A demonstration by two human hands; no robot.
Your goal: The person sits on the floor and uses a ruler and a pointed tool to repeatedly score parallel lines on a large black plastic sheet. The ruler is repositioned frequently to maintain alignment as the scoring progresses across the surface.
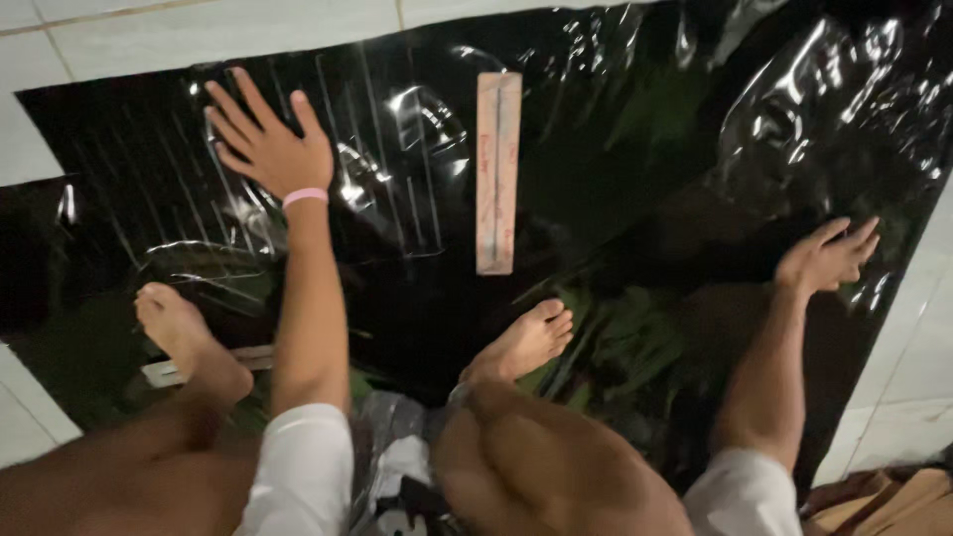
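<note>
A large glossy black plastic sheet [615,169] lies spread over a white tiled floor. My left hand [266,142], with a pink band at the wrist, presses flat on the sheet at the upper left, fingers spread. My right hand [826,256] rests palm down on the sheet near its right edge, fingers apart. A long pale wooden ruler [497,171] lies on the sheet between the two hands, pointing away from me. Faint scored lines show on the sheet beside my left hand. Neither hand holds anything.
My bare feet stand on the sheet, left foot [187,339] and right foot [524,340]. A second flat stick [159,373] lies under the left foot. White tiles [199,30] border the sheet. Brown cardboard [884,501] sits at the lower right.
</note>
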